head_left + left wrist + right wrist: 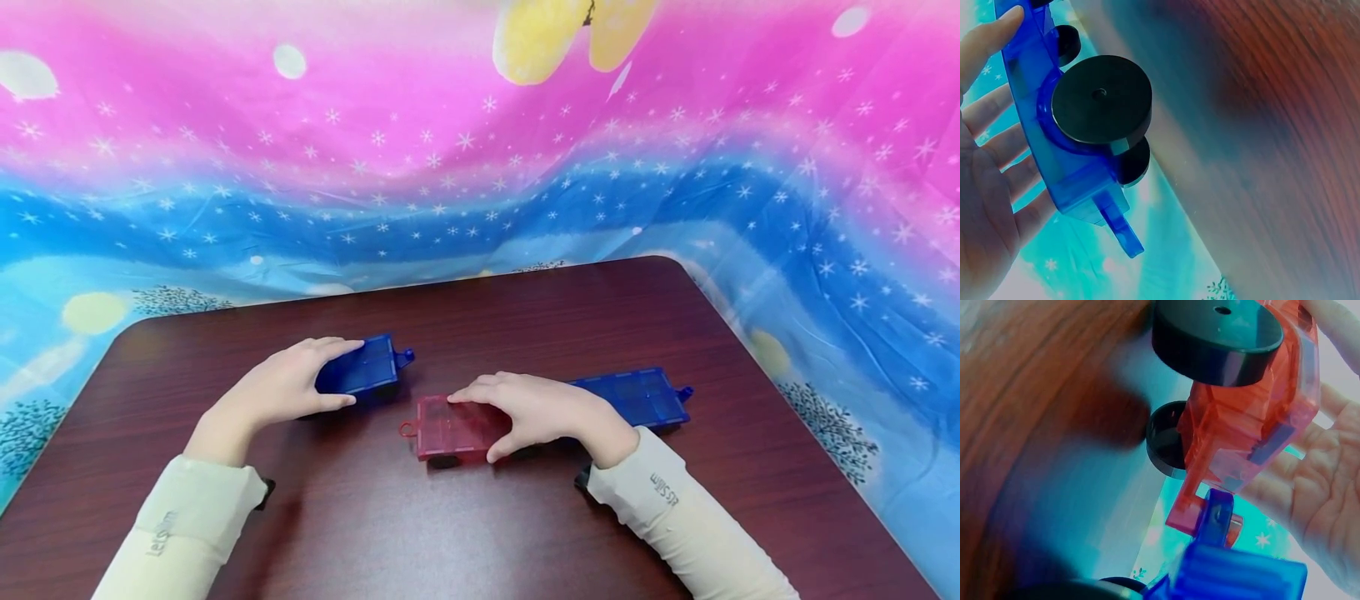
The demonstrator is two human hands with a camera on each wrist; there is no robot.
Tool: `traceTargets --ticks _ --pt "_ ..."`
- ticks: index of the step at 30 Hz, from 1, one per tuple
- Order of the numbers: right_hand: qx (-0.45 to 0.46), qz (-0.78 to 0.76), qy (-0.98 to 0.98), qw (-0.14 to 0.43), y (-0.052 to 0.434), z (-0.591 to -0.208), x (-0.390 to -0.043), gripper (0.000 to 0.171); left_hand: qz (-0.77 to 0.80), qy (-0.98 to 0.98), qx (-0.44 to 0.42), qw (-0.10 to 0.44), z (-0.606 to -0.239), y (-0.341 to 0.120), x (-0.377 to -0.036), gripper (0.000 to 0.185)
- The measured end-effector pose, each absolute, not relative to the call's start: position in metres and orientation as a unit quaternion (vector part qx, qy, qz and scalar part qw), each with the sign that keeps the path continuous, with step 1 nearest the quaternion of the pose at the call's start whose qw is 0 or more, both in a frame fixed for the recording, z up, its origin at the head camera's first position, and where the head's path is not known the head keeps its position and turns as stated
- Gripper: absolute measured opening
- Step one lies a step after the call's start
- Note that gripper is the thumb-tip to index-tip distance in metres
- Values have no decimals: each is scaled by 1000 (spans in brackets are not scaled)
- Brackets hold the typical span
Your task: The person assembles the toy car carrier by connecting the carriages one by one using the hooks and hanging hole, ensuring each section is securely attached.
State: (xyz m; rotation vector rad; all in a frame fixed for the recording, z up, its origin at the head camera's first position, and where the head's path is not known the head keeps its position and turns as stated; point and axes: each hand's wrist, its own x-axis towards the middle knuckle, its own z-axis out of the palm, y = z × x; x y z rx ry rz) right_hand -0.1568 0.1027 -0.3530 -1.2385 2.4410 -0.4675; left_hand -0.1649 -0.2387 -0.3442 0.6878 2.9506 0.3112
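My left hand (288,379) grips a blue see-through toy wagon (371,367) by its sides, thumb in front and fingers behind. Black round wheels (1102,100) and an end hitch show in the left wrist view. Across a short gap, my right hand (536,408) holds a red see-through wagon (450,429), with a ring (407,429) on its left end pointing towards the first wagon's hook (405,358). Behind the right hand a longer blue wagon (633,396) follows; in the right wrist view its blue coupling (1215,515) meets the red wagon's hitch.
All the wagons stand on a dark wood-grain table (442,533) with rounded far corners. A pink and blue cloth (450,167) with snowflakes hangs behind and beside it. Black wrist devices (265,493) show at both cuffs.
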Motion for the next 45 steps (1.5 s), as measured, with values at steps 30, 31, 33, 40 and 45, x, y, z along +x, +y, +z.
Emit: traceTargets --ticks 30,31,33,40,45 --pt "-438 -187 863 169 106 -355 -158 77 72 971 218 63 -330 -248 -116 72" --pt "-438 -188 863 170 107 -355 -158 77 71 971 218 66 -329 -247 -114 72" --pt "-436 -190 863 171 107 -355 -158 77 68 971 217 71 -329 -245 -110 72" --pt "-437 -194 863 166 108 -357 -159 77 63 970 218 85 -330 -240 -103 71" --pt "-442 -200 859 165 109 -358 -160 77 56 969 226 86 -332 -236 -101 71"
